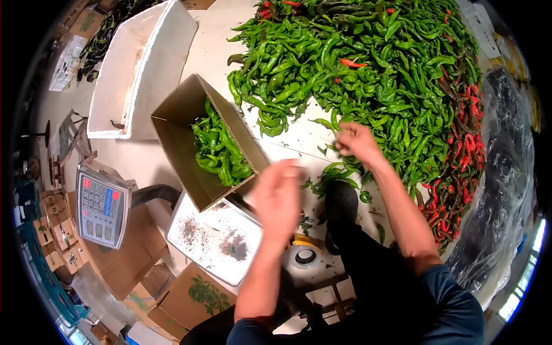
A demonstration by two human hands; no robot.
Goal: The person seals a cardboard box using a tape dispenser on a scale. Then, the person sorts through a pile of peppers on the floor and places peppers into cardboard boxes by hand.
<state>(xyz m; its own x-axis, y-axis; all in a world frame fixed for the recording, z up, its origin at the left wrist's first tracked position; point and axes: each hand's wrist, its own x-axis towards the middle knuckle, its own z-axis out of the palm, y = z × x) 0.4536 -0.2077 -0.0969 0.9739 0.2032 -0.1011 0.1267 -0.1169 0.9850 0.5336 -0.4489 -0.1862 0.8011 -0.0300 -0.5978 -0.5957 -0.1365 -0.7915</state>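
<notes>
My right hand (357,142) is at the near edge of a large heap of green peppers (397,86). Its fingers are curled together, with a long green pepper (326,123) at the fingertips. My left hand (280,195) hovers beside the open cardboard box (172,141), smeared by motion, so its fingers and anything in them are unclear. Inside the box lies a small pile of green peppers (219,146). The box stands tilted in view, partly over a dirt-speckled white scale platform (201,230).
A scale display with keypad (103,207) stands to the left. Behind it is a white foam box (141,69). Red peppers (466,155) line the heap's right side, beside clear plastic sheeting (489,190). My dark shoe (341,204) rests among loose peppers; a flattened carton (195,299) lies below.
</notes>
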